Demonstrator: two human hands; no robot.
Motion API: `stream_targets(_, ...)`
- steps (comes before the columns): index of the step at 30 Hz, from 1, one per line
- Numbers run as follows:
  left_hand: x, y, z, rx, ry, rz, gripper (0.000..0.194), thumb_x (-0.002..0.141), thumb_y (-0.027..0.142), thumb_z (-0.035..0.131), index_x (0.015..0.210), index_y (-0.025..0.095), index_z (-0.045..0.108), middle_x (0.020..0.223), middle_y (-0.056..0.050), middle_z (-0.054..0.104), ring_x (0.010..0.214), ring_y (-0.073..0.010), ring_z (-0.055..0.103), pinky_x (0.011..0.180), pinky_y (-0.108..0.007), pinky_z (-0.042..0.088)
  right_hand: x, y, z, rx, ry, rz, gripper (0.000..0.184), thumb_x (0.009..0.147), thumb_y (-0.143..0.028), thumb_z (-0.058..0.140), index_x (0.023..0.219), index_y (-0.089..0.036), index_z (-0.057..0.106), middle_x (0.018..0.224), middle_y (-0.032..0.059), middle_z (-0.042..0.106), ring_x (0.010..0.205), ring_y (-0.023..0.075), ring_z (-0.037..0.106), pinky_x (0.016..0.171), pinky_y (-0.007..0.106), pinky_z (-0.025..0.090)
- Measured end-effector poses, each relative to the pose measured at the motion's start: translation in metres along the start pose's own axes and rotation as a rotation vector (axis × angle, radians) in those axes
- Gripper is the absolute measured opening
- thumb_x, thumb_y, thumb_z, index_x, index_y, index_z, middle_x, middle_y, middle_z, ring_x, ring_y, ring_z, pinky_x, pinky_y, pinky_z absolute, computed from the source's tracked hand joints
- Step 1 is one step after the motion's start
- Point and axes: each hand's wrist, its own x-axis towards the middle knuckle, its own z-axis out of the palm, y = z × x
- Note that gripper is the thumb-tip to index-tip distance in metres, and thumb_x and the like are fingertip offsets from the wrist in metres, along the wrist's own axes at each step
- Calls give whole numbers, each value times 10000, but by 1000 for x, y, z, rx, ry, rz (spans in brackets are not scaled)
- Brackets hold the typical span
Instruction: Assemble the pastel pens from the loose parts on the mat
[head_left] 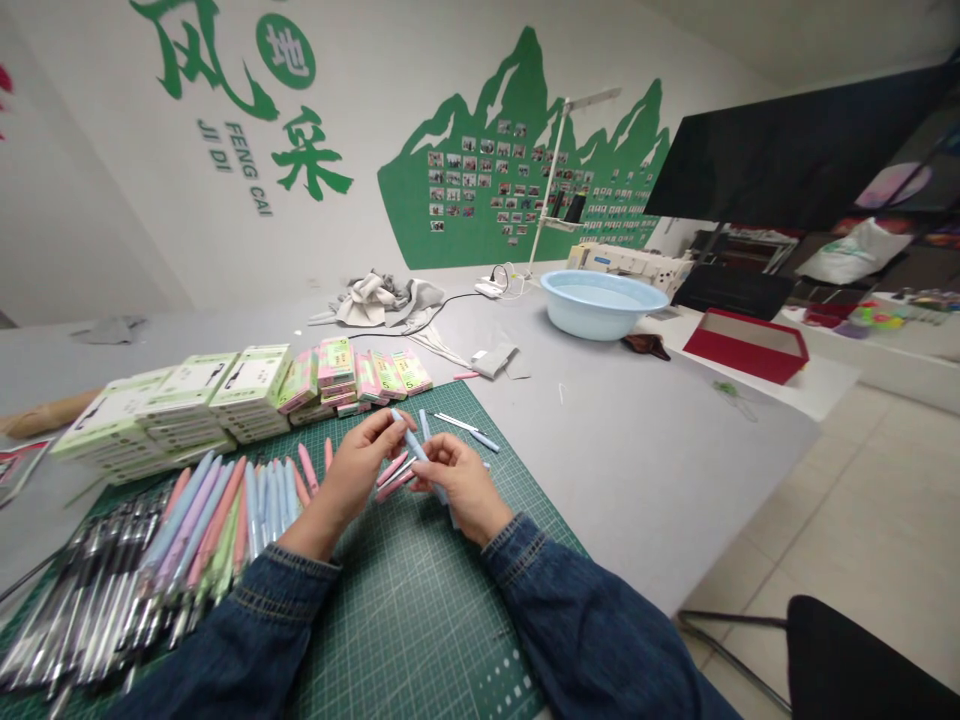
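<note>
My left hand (pixel 369 468) and my right hand (pixel 459 482) meet over the green cutting mat (pixel 390 610), both closed on one light blue pen (pixel 411 437). The left fingers pinch its upper end; the right fingers grip lower down. Another blue piece shows below the right fingers, partly hidden by that hand. Just beyond lie loose pen parts: a pink barrel (pixel 393 468) and a blue one with a white refill (pixel 484 440). To the left of my left hand is a row of pastel pens (pixel 202 520), beside many clear pens with black parts (pixel 90 590).
Stacked white-green boxes (pixel 255 385) and small pink-green boxes (pixel 337 365) line the mat's far edge. Farther back are crumpled cloth (pixel 382 300), a blue basin (pixel 604 305), a sewing machine (pixel 634 265) and a red box (pixel 746 345). A black chair (pixel 862 660) stands right of the table.
</note>
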Motion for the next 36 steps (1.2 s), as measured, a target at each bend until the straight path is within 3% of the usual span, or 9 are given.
stream_targets(5, -1, -3, 0, -55, 16, -15, 214, 799, 404, 584, 850, 198, 612, 654, 31, 490, 583, -115, 430, 535, -220, 323, -1, 0, 0, 22, -110, 64, 374, 761, -502, 636, 817, -132, 630, 665, 30, 654, 582, 132, 627, 653, 312, 535)
stream_targets(10, -2, -7, -3, -49, 34, -15, 195, 806, 384, 591, 845, 195, 616, 630, 39, 465, 566, -102, 397, 522, -210, 300, -1, 0, -1, -19, -28, 27, 331, 613, -369, 797, 773, -144, 615, 671, 0, 656, 595, 125, 625, 662, 297, 530)
stream_targets(14, -3, -10, -4, -94, 32, -16, 197, 814, 384, 591, 856, 192, 611, 658, 34, 483, 583, -102, 416, 539, -213, 319, -2, -2, 0, 13, -151, 80, 350, 765, -470, 646, 840, -128, 633, 673, 40, 674, 602, 142, 644, 673, 318, 527)
stream_targets(18, -4, -12, -5, -94, 32, -35, 203, 809, 385, 603, 844, 185, 618, 620, 45, 455, 553, -92, 389, 509, -207, 295, -2, -1, 0, -8, -59, 46, 326, 639, -369, 784, 790, -137, 613, 652, 17, 670, 588, 134, 637, 643, 287, 519)
stream_targets(22, -4, -14, -6, -141, 42, -46, 213, 809, 386, 606, 852, 178, 614, 646, 37, 475, 565, -91, 412, 509, -205, 314, -2, -1, -1, 14, -181, 85, 340, 758, -458, 660, 795, -121, 633, 639, 35, 664, 591, 138, 636, 653, 298, 518)
stream_targets(26, -8, -16, -4, -147, 72, -56, 221, 798, 380, 625, 834, 162, 619, 615, 41, 466, 536, -79, 399, 485, -190, 308, -2, 2, -1, -27, -106, 85, 347, 669, -420, 757, 794, -126, 621, 610, 5, 644, 561, 120, 615, 628, 271, 507)
stream_targets(29, -10, -15, -1, -223, 62, -83, 207, 788, 365, 644, 831, 163, 623, 594, 47, 464, 513, -66, 400, 464, -172, 302, -3, 3, -1, 13, -153, 125, 335, 670, -399, 765, 763, -110, 624, 595, 7, 631, 566, 117, 613, 633, 265, 508)
stream_targets(32, -10, -15, -3, -370, 117, -110, 191, 770, 325, 671, 817, 142, 643, 607, 32, 498, 526, -59, 433, 475, -154, 338, -6, -4, 1, 114, -234, 154, 338, 756, -422, 691, 896, -119, 637, 656, 19, 645, 605, 135, 628, 680, 326, 534)
stream_targets(36, -6, -20, -15, -662, 306, -201, 127, 746, 217, 685, 774, 96, 660, 587, 22, 499, 492, -44, 424, 443, -138, 350, -13, -22, 3, 140, -324, 75, 431, 862, -438, 552, 1205, -176, 549, 860, 72, 684, 740, 174, 664, 761, 398, 531)
